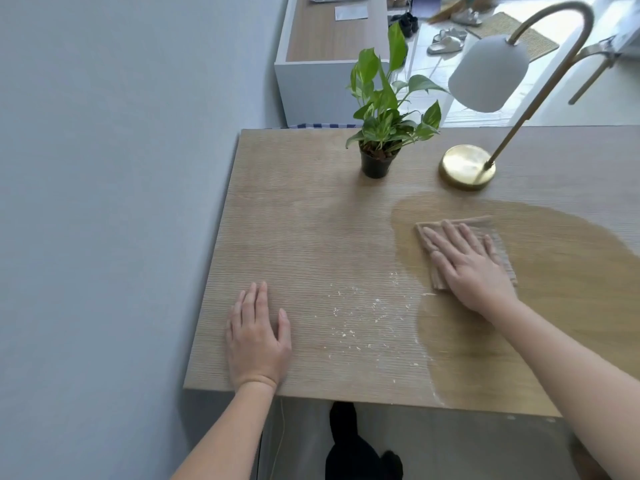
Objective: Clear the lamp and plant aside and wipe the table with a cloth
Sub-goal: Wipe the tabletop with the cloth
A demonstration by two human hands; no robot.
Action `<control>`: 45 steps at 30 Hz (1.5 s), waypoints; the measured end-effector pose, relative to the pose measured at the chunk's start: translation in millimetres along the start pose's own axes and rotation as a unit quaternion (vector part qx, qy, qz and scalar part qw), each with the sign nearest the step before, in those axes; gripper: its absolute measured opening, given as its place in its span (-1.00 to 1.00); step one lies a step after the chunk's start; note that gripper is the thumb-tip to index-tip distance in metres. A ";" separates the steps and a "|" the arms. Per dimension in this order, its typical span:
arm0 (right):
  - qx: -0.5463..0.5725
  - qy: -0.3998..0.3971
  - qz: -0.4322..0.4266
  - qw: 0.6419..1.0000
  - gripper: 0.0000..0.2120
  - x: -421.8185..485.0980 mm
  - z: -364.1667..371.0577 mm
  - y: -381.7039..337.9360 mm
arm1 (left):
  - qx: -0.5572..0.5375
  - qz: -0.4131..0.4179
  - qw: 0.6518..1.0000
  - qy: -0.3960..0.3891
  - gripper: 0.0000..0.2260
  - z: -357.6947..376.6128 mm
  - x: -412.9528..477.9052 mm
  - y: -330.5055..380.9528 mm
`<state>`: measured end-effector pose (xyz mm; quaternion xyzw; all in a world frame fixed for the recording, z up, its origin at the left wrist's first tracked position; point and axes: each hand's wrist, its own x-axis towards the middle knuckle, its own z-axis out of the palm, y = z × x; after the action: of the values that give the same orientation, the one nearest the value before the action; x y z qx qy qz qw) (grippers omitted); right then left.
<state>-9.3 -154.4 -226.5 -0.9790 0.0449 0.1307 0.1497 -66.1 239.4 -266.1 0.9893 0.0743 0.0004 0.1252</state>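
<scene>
A light wooden table (294, 237) fills the view. My right hand (467, 265) presses flat, fingers straight, on a folded beige cloth (498, 237) at the table's right middle. Around and behind the cloth the wood is darker and damp. Pale crumbs (360, 320) are scattered on the dry wood left of that patch. My left hand (258, 337) rests flat on the table near the front left edge. A small green plant in a black pot (375, 164) stands at the back centre. To its right is a lamp, with a brass base (465, 166) and a white shade (488, 74).
A grey wall (104, 202) runs along the table's left side. Behind the table stands a white cabinet (311, 91) with a wooden top. Shoes and a mat (512, 32) lie on the tiled floor beyond. My dark-clothed legs (349, 448) show below the front edge.
</scene>
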 end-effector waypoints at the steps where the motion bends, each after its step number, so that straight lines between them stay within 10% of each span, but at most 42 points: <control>1: 0.004 0.011 0.031 0.999 -0.52 4.6 -4.1 6.9 | 0.000 0.000 1.000 -0.002 -0.40 -0.2 0.1 0.2; 6: 0.022 0.027 0.149 0.988 -0.46 41.0 3.4 -31.9 | -0.001 0.003 1.000 -0.007 -0.40 0.3 -0.6 -1.7; 15: -0.031 -0.015 -0.070 0.997 -0.51 -44.7 17.0 7.6 | -0.003 0.006 1.000 -0.001 -0.39 -0.6 -0.4 -0.3; 23: 0.013 0.032 0.135 0.990 -0.48 8.8 12.8 -2.4 | 0.003 0.006 1.000 -0.001 -0.39 -0.8 -1.7 -1.1; 33: -0.048 -0.028 -0.089 0.995 -0.50 -136.1 53.2 -13.9 | 0.003 0.009 1.000 0.011 -0.39 -1.8 -3.7 1.0; 42: 0.021 0.034 0.185 0.982 -0.45 -61.1 37.2 -12.2 | 0.002 0.007 1.000 0.007 -0.40 -4.4 -3.8 1.6; 45: 0.017 0.038 0.134 0.990 -0.46 -69.6 53.8 -56.4 | -0.001 0.005 1.000 0.007 -0.43 -4.3 -4.8 1.8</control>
<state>-82.1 -81.0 -241.4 -0.9658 0.1834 0.1114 0.1458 -70.7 238.0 -261.5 0.9895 0.0707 0.0081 0.1257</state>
